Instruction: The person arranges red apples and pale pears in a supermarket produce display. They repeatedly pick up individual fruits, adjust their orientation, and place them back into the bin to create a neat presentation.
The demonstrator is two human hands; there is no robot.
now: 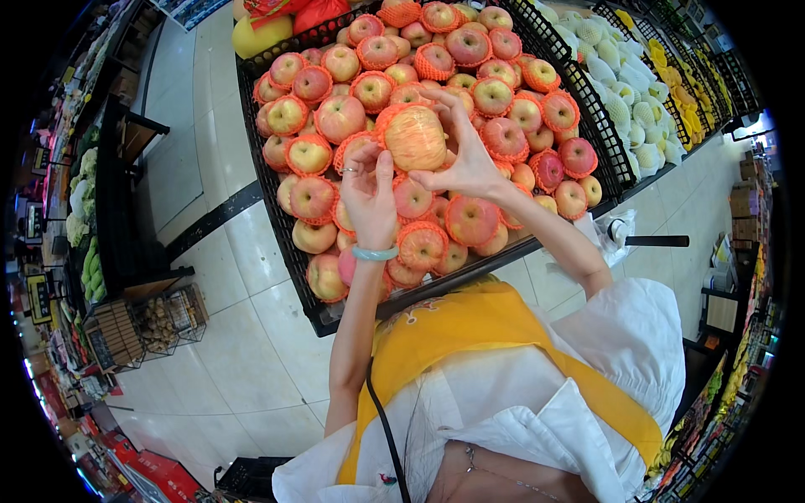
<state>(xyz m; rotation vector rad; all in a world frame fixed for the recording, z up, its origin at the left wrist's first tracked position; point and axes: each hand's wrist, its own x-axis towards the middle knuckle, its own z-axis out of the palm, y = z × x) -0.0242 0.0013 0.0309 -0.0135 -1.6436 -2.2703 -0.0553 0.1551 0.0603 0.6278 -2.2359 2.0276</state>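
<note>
An apple with yellow and red streaks (pixel 416 139) is held above a black crate full of apples, an orange foam net sleeve (pixel 387 116) at its left and upper side. My right hand (pixel 464 148) curves around the apple's right side, thumb below and fingers above. At the apple's lower left is my left hand (pixel 371 188), its fingers bent and its thumb up near the sleeve; whether it grips the sleeve cannot be told. A ring and a pale green bangle (pixel 375 253) are on that side. Beneath lie many apples (pixel 339 118), most in orange foam nets.
The black plastic crate's rim (pixel 277 220) surrounds the apples. Foam-netted pale fruit (pixel 629 100) fills crates at the upper right. A black handle (pixel 657 241) and clear plastic bag (pixel 613 236) are beside the near right corner. Vegetable shelves and a wire basket (pixel 166 320) stand left.
</note>
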